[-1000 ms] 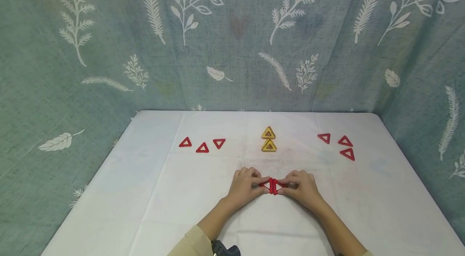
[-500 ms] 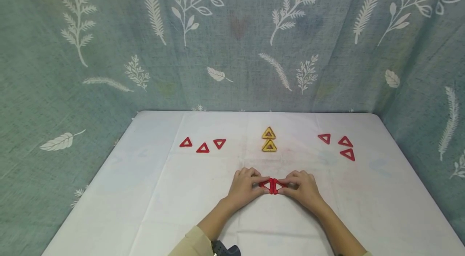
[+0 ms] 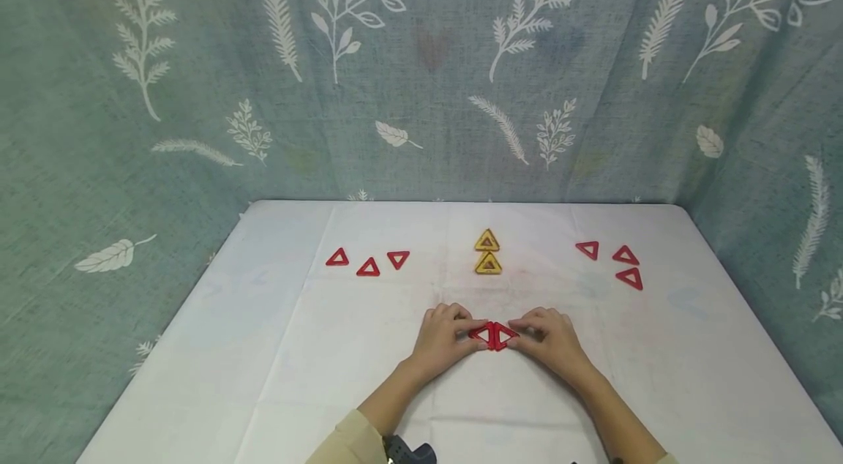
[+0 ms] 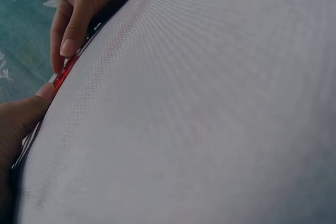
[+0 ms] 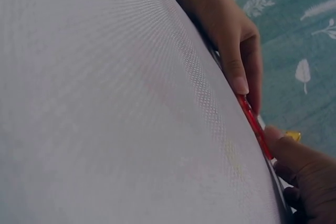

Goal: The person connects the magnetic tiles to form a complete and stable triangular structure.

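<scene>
Two red triangle frames lie side by side on the white table, their upright edges touching. My left hand [image 3: 443,338] pinches the left red triangle [image 3: 490,336] between thumb and fingers. Around the outer point of the right red triangle [image 3: 498,337], my right hand [image 3: 552,343] has thumb and forefinger spread apart, the thumb at its lower edge. Seen edge-on in the left wrist view, the red pieces [image 4: 62,76] lie between my left hand [image 4: 21,116] and right hand [image 4: 86,9]. The right wrist view shows the red pieces [image 5: 253,121] too.
Beyond the hands, two yellow triangles [image 3: 488,264] stand one behind the other. Three red triangles [image 3: 367,267] lie at the back left, and three more [image 3: 625,255] at the back right. A patterned green curtain [image 3: 428,135] surrounds the table [image 3: 329,347] behind and at both sides.
My right thumb and forefinger have drawn back slightly to the right and parted, showing more of the right red triangle. The left hand and both joined triangles have hardly moved.
</scene>
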Tool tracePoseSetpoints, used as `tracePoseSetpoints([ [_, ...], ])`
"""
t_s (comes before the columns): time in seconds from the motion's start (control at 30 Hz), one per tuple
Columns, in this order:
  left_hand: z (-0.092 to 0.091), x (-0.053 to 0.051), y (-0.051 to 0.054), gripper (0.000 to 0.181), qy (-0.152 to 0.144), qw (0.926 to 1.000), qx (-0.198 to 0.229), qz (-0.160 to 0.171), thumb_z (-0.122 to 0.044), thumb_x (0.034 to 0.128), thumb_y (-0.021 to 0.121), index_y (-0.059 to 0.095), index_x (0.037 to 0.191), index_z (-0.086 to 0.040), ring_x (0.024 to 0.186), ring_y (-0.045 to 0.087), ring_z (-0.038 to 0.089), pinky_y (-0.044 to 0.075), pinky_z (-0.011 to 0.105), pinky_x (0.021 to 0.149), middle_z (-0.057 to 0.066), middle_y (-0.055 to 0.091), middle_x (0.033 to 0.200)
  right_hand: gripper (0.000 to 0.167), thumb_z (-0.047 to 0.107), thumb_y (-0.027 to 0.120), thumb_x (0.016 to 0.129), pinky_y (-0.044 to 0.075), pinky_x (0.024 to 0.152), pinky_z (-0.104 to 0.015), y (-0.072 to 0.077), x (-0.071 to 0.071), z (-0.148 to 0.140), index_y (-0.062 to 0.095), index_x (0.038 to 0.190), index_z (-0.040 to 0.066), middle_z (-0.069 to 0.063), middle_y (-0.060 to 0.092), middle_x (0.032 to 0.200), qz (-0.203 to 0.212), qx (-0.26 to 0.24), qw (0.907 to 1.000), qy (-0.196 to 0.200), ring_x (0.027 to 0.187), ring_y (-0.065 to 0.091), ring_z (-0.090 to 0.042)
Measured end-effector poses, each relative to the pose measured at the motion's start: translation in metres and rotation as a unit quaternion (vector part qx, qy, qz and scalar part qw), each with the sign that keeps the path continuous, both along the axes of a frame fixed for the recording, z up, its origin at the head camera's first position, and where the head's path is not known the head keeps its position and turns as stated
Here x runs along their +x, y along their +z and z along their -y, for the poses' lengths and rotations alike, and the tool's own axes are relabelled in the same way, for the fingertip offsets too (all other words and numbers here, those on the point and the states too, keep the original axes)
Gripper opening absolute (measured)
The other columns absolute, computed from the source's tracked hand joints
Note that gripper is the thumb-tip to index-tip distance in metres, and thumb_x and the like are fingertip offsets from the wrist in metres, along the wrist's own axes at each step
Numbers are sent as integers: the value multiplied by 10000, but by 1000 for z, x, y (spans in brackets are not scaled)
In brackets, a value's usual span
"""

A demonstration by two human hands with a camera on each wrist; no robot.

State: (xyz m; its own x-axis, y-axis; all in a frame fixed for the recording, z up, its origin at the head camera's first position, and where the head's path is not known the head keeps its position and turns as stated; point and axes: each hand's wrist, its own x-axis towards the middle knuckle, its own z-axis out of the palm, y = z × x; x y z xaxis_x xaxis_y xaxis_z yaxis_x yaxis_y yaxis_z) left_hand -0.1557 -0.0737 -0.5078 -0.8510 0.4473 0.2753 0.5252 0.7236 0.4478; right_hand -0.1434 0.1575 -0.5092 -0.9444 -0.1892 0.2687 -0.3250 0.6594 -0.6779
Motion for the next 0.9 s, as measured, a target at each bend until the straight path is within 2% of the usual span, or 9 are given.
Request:
tracePoseSetpoints([
  [0.13,-1,0,0,387,54,9999,39,143,-459,780,719,708,1130,-293,879,443,90,335,297,813,-88,539,942,304,224,824,714,442,723,-255,3,0,-7,750,1001,158,97,645,882,222,-392,9990,-15,795,516,-78],
  [0.27,-1,0,-1,391,77,9997,118,204,-461,773,723,712,1123,-288,876,439,88,335,299,819,-88,536,936,290,202,803,742,469,726,-203,2,-1,-22,740,1018,143,69,645,909,295,-598,9976,-187,819,546,-67],
  [0.4,0,0,-2,394,63,9996,176,220,-460,770,725,714,1120,-280,868,432,86,337,300,818,-90,538,932,280,211,787,765,461,729,-152,-1,-4,-42,731,1032,146,58,642,938,244,-608,9961,-591,833,549,-7],
  [0.57,1,0,-1,379,58,9998,203,37,-440,765,735,723,1102,-267,856,432,90,344,293,800,-85,542,924,303,230,771,786,428,702,-95,-1,-9,-68,721,1059,106,-5,639,959,49,-545,9937,-980,815,523,39],
  [0.67,2,0,-1,376,82,9997,232,-20,-436,760,742,727,1093,-263,846,432,89,344,286,788,-83,543,916,344,273,756,803,395,723,-44,1,-13,-80,708,1087,86,-36,630,991,100,-486,9918,-1176,857,516,44],
  [0.8,2,1,-1,412,93,9999,54,40,-456,790,711,695,1156,-268,857,432,90,340,294,803,-77,541,941,402,331,730,823,337,766,17,1,-16,-94,682,1128,74,-66,614,1047,264,-351,9893,-1395,968,569,-93],
  [0.9,2,3,-1,433,6,9996,-266,119,-476,839,651,645,1230,-290,881,411,97,325,310,827,-71,518,975,433,359,710,837,411,819,-61,0,-17,-102,663,1152,67,-88,602,1089,318,-198,9868,-1578,1040,578,-236],
])
